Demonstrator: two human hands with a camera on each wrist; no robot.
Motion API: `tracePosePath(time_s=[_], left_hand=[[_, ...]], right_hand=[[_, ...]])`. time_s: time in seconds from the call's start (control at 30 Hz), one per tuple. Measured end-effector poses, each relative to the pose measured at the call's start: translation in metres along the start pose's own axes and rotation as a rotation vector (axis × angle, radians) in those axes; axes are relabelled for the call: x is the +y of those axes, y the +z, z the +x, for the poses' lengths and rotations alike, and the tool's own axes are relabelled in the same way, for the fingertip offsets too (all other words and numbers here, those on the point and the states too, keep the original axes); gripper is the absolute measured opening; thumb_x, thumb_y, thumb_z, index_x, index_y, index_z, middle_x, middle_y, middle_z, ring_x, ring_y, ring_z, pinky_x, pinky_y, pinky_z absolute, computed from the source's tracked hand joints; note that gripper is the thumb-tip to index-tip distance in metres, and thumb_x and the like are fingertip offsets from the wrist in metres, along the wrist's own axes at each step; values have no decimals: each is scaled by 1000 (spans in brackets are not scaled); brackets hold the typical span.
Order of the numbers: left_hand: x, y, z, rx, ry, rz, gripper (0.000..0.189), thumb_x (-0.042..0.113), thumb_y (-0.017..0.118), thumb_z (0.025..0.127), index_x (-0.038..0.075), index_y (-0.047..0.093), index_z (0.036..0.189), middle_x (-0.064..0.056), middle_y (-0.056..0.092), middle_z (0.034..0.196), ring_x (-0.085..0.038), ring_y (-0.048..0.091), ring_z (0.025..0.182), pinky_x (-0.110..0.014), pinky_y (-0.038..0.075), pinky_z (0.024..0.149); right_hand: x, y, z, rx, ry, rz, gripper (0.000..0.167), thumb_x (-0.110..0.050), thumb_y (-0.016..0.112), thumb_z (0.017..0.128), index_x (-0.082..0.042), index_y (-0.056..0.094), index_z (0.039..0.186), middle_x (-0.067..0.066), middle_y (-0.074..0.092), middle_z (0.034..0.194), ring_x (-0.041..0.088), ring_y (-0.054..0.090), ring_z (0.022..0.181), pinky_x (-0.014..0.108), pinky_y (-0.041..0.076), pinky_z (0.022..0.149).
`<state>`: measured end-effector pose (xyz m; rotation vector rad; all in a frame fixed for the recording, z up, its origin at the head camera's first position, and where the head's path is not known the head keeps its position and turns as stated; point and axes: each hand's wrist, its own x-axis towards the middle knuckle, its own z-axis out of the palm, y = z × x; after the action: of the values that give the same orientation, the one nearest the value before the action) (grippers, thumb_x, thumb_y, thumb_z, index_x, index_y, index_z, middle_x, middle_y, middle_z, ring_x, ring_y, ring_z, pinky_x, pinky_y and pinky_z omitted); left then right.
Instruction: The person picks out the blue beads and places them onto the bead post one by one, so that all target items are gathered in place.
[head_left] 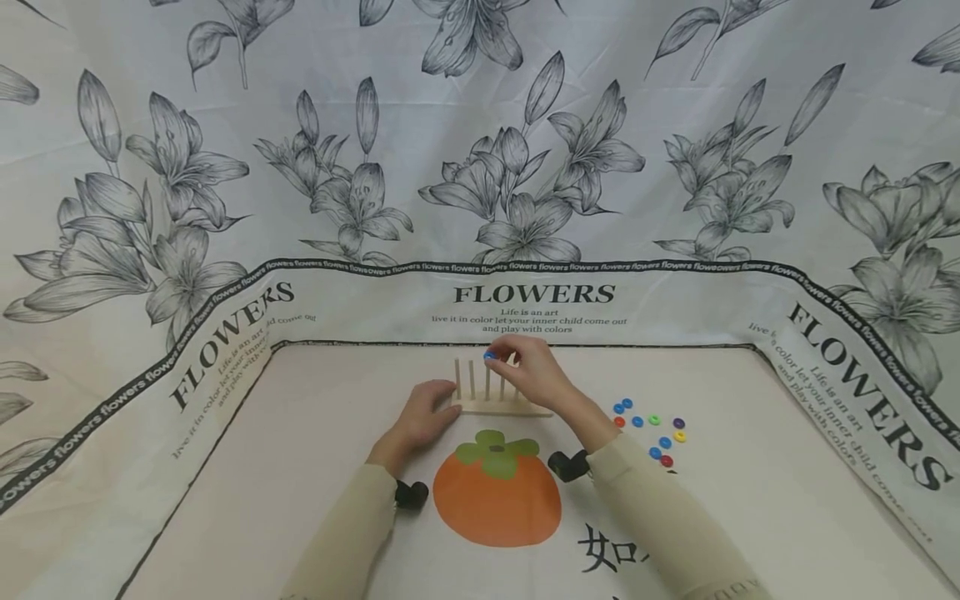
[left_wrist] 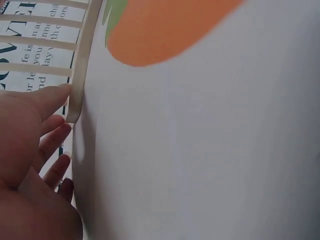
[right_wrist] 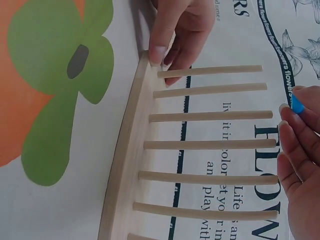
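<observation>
A wooden rack [head_left: 517, 409] with a row of several thin upright pegs stands on the table. At its left end, my left hand [head_left: 423, 412] holds the base between thumb and fingers; the right wrist view shows the thumb [right_wrist: 159, 50] on the base with fingers behind it. Above the pegs, my right hand [head_left: 531, 368] pinches a small blue ring bead [right_wrist: 297, 104] between thumb and index finger. The bead is close to a peg's top in the head view. In the right wrist view it appears apart from the peg tips, partly covered by the fingers.
Several loose ring beads, such as a green one [head_left: 654, 419], a yellow one [head_left: 680, 437] and a purple one [head_left: 678, 423], lie on the cloth right of my right forearm. An orange persimmon print [head_left: 497, 504] lies before the rack. A flower-printed curtain [head_left: 540, 304] stands behind.
</observation>
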<state>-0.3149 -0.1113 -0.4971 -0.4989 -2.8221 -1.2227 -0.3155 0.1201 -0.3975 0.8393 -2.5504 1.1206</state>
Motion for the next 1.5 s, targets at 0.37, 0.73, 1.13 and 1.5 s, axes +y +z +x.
tracePosePath(time_s=[0.37, 0.73, 1.13, 1.5], left_hand=[[2, 2, 4, 33, -65, -58, 42, 16, 71, 95, -1, 63, 131, -19, 59, 133, -39, 53, 127, -57, 36, 113], [-1, 4, 7, 11, -64, -100, 51, 24, 79, 90, 1, 63, 133, -13, 58, 125, -29, 55, 109, -49, 48, 95], [-1, 2, 8, -20, -67, -116, 50, 25, 74, 93, 1, 61, 136, -15, 60, 123, -33, 57, 118, -53, 46, 105], [-2, 4, 8, -24, -116, -96, 52, 28, 73, 94, 4, 59, 138, -14, 63, 126, -33, 58, 123, -53, 44, 108]], right_hand=[[-1, 14, 15, -31, 5, 10, 17, -16, 72, 97, -5, 74, 110, 6, 73, 103, 21, 65, 94, 43, 55, 84], [-8, 26, 24, -34, -10, -2, 17, -16, 70, 98, -5, 74, 110, 8, 71, 107, 25, 64, 103, 50, 54, 91], [-14, 36, 29, -55, 3, -106, 14, -17, 72, 96, -10, 76, 108, 3, 72, 105, 21, 62, 101, 39, 52, 90], [-9, 45, 32, -62, 26, -196, 12, -21, 73, 95, -13, 77, 104, 1, 74, 101, 20, 63, 102, 40, 50, 94]])
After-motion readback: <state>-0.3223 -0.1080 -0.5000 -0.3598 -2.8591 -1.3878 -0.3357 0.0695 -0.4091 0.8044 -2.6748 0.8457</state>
